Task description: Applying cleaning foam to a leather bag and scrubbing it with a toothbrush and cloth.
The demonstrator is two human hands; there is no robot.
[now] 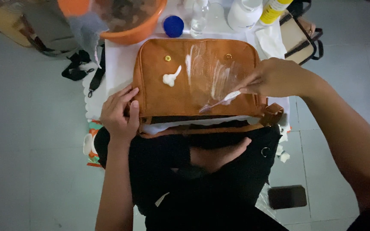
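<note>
The right hand [275, 79] closes over the handle of a small brush [219, 102], so the handle's end is hidden inside the fingers [253, 85]; the bristle head below them is blurred, and its colour cannot be told. The thumb of the left hand [117, 113] lies behind the edge of the brown bag [193, 77]. Above both hands, the orange basin [133, 32], a clear bottle [198, 19], a white jar [244, 15] and a yellow bottle [273, 10] are cut off by the top edge. What the basin holds is a murky blur. The white table [116, 64] is mostly covered by the bag.
</note>
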